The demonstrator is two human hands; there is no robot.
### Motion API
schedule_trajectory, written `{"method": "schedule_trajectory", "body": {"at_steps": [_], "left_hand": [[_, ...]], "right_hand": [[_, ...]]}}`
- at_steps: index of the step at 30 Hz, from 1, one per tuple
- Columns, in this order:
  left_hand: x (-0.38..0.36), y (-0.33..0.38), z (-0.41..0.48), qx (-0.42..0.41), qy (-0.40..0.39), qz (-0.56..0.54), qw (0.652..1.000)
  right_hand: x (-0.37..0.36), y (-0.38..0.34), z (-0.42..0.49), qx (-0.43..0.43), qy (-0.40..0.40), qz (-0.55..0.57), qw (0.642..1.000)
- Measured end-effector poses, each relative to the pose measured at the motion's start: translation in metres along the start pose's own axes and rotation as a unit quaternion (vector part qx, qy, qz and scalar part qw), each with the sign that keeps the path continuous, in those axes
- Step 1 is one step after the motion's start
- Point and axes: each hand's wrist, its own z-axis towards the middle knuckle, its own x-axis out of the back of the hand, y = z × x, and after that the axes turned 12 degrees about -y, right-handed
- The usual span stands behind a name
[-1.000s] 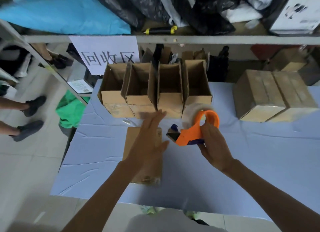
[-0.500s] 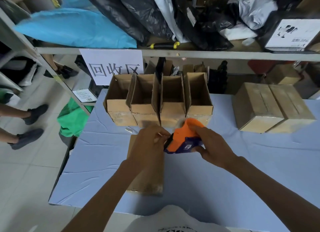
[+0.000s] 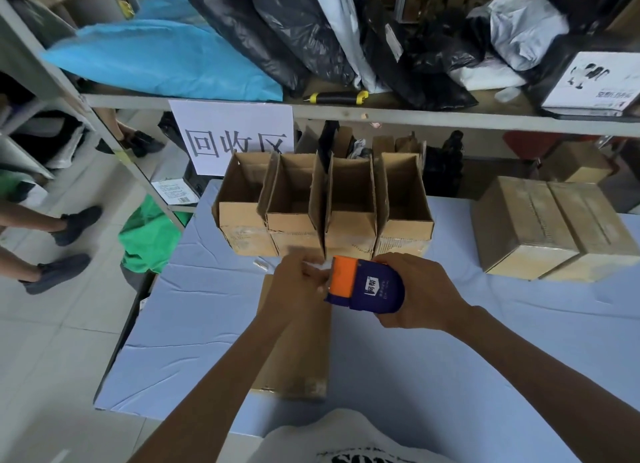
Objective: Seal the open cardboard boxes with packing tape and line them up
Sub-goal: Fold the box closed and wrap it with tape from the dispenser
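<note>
right hand [image 3: 412,291] grips tape dispenser [image 3: 365,284] | left hand [image 3: 299,286] pinches at its orange end | both above flat cardboard box [image 3: 298,369] on near surface [image 3: 433,376] | four open boxes [image 3: 323,206] far

Your right hand [image 3: 412,291] wraps a tape dispenser [image 3: 367,286] of smooth, hard plastic, matt orange at its front and glossy dark blue over the body, with a white paper label. Your left hand [image 3: 298,286] pinches thin, clear, shiny tape at its mouth. Under your left forearm lies a closed box [image 3: 298,365] of matt brown cardboard, scuffed along its near edge. Along the tabletop's far edge, four open boxes [image 3: 322,206] show raw corrugated card, dull and fibrous. At the far right, two sealed boxes [image 3: 554,223] carry glossy tape strips. The table cover [image 3: 415,376] is pale blue cloth, matt and creased.
</note>
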Motion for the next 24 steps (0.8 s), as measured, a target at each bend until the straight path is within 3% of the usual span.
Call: {"method": "schedule_trajectory", "body": {"at_steps": [5, 10, 15, 24], "left_hand": [[0.005, -0.001, 0.000, -0.076, 0.023, 0.024, 0.997], [0.005, -0.010, 0.010, -0.060, 0.057, 0.022, 0.996], [0.008, -0.012, 0.014, -0.075, 0.022, -0.011, 0.997], [0.005, -0.030, 0.034, -0.033, 0.009, 0.075, 0.997]], "right_hand": [[0.001, 0.005, 0.009, -0.011, -0.026, 0.008, 1.000], [0.002, 0.009, 0.017, -0.014, -0.035, 0.011, 0.999], [0.005, 0.015, 0.026, 0.000, -0.041, 0.007, 0.999], [-0.005, 0.026, 0.038, -0.003, -0.071, 0.029, 0.997]]}}
